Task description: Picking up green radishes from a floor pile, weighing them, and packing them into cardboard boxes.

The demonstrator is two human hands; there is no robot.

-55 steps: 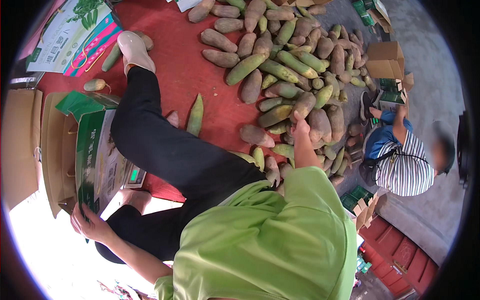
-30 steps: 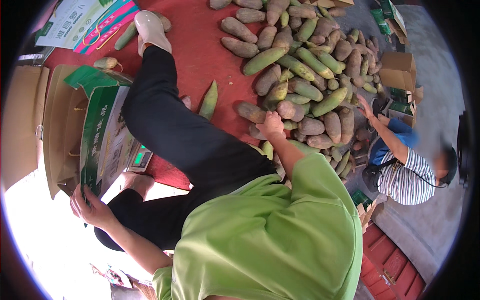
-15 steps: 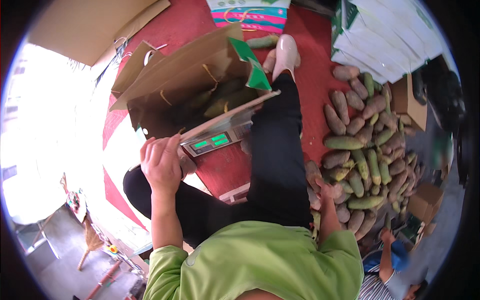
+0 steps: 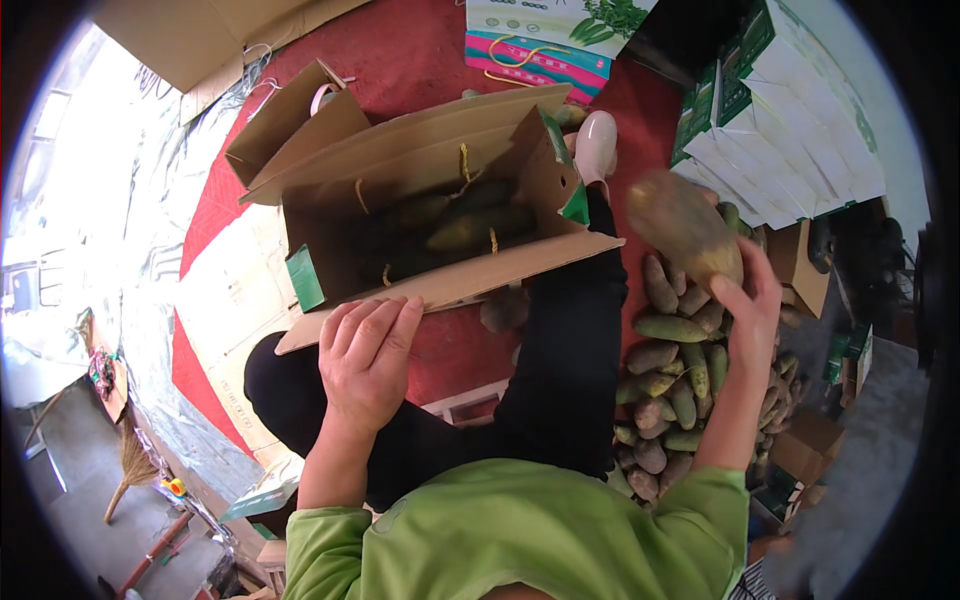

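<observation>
In front of me an open cardboard carton [image 4: 560,160] with yellow cord handles holds several long green radishes [image 4: 480,228] in its shadowed bottom. My left hand [image 4: 365,360] grips the edge of its near flap [image 4: 520,268], thumb and fingers closed over the cardboard. Raised over the heap at my right, my right hand [image 4: 752,300] holds a large, soil-dusted radish [image 4: 685,225] by its near end; the radish is slightly blurred. Below it spreads the pile of green and reddish-brown radishes [image 4: 690,370].
White cartons [image 4: 800,130] stand at the far right. A printed gift box [image 4: 540,60] sits beyond the open carton, near a pale boot [image 4: 597,140]. Red covering [image 4: 400,40] lies underneath. A broom [image 4: 135,460] is at the lower left.
My right hand has lifted a radish from the pile, moving up and forward. The near flap has folded outward over the scale's display, with my left hand still on it.
</observation>
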